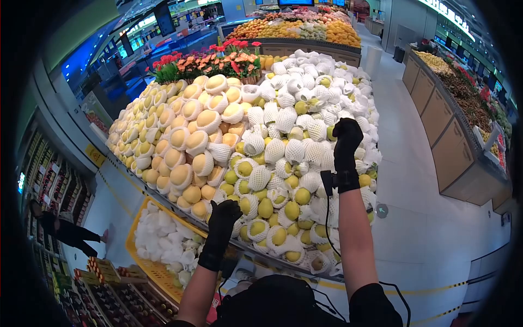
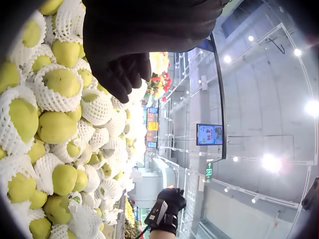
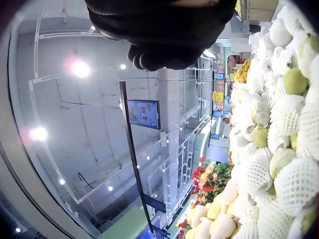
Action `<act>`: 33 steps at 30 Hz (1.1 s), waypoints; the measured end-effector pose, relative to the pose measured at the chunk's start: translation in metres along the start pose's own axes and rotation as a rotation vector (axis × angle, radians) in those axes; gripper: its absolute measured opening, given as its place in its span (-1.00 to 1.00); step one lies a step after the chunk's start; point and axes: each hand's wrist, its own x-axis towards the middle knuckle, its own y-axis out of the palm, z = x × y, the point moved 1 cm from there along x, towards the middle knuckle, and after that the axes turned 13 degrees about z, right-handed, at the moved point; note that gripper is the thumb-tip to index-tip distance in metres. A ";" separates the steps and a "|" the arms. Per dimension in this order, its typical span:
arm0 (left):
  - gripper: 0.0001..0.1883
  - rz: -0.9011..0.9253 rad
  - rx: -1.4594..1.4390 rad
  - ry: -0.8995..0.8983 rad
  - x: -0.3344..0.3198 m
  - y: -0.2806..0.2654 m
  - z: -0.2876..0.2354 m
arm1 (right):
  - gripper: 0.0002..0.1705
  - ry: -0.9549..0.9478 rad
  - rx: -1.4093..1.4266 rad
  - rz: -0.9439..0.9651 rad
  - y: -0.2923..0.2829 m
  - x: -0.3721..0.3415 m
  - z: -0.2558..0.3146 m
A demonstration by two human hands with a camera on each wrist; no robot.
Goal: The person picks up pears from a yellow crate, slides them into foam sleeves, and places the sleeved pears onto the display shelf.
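Yellow plastic crate (image 1: 132, 250) is standing low at the front left, holding crumpled white foam netting (image 1: 155, 231). Just beyond it, the black-gloved left hand (image 1: 222, 220) is hovering over the near edge of a sloping heap; its fingers are hanging loosely curled, and nothing is showing in them.

Under and around it, rounded yellow-green fruit (image 1: 265, 208) are lying piled on the dark-edged surface (image 1: 185, 219), many of them sitting in white foam-mesh sleeves (image 1: 259, 178) and some showing bare skin. To the left, larger pale-orange round fruit (image 1: 181, 175) are forming their own bank, also in foam.

Each yellow-green piece is probably going to be feeling fairly light in one palm, firm inside yet easily bruised. The foam is likely giving softly under pressure and offering grip, while bare skin is looking smoother and may be slipping. Taking hold around the widest part, sleeve and fruit together, would be safest; pinching only the mesh risks letting the fruit slide out. Pieces low in the slope are supporting others, so upper ones should be coming away more safely.

Farther up, the black-gloved right hand (image 1: 347, 139) is hanging above the heap's right side, its fingers curling into a fist with nothing visible inside. Behind, red and orange flowers (image 1: 237, 62) are edging the heap, and orange and yellow fruit (image 1: 332, 35) are filling another display.
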 end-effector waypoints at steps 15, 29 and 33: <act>-0.74 0.094 0.110 -0.080 0.008 0.036 0.041 | -0.53 -0.188 -0.518 -0.003 0.002 -0.094 0.021; -0.50 -0.197 0.145 0.079 -0.045 -0.013 -0.011 | -0.84 0.220 -0.596 0.725 0.075 -0.156 0.009; -0.55 -0.184 0.036 0.116 -0.058 -0.054 -0.039 | -0.85 0.198 -0.681 0.764 0.095 -0.165 0.004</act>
